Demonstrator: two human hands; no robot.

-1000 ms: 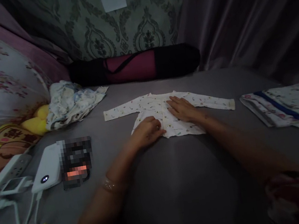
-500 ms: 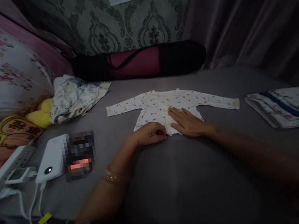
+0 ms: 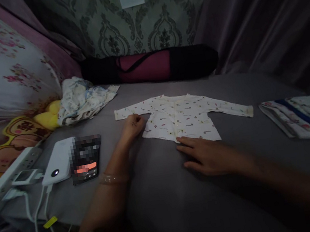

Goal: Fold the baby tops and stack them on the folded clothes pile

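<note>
A white long-sleeved baby shirt with small coloured prints and a front placket lies flat, both sleeves spread out to the sides. My left hand is beside its left edge, just below the sleeve, with the fingers curled in. What the curled fingers hold, if anything, is hidden. Over the grey sheet at the shirt's bottom hem is my right hand, palm down with fingers apart. Its fingertips reach the hem near the placket, and it grips nothing.
Folded clothes are stacked at the right. Crumpled clothing and a yellow plush toy sit at the back left. A white power bank, phone and power strip lie left. A long black-and-maroon bag lines the wall.
My left hand has moved from the bottom hem leftward and away from me to the shirt's side below the sleeve. My right hand has slid off the shirt's front toward me.
</note>
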